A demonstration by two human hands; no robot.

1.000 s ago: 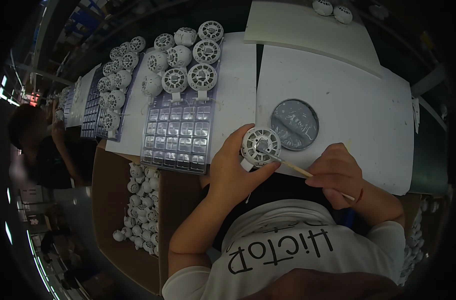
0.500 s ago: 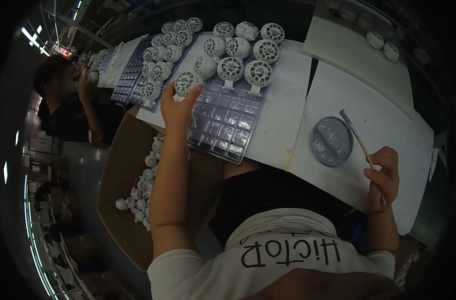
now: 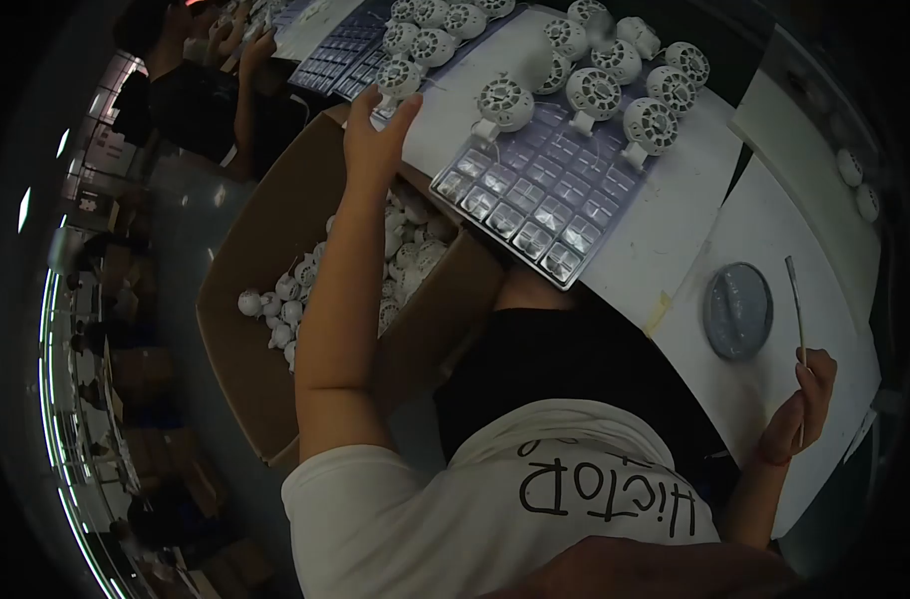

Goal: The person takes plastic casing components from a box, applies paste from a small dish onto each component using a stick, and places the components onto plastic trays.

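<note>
A brown cardboard box [image 3: 250,240] of small white round pieces [image 3: 287,290] stands at your left. Your left hand [image 3: 375,140] is half open, thumb and fingers parted about a white, slotted, ball-shaped housing [image 3: 397,78]; I cannot tell whether they grip it. Next, similar housings [image 3: 505,104] sit on a clear plastic compartment tray [image 3: 550,190]. Then comes a round dish [image 3: 708,317] of grey paste [image 3: 742,307]. Beside it, your right hand [image 3: 804,407] curls around a slim brush [image 3: 797,304], tip up.

Factory workshop, rowed white balls [image 3: 652,126], gridded tray [image 3: 520,205], strip lights [image 3: 46,379]
</note>
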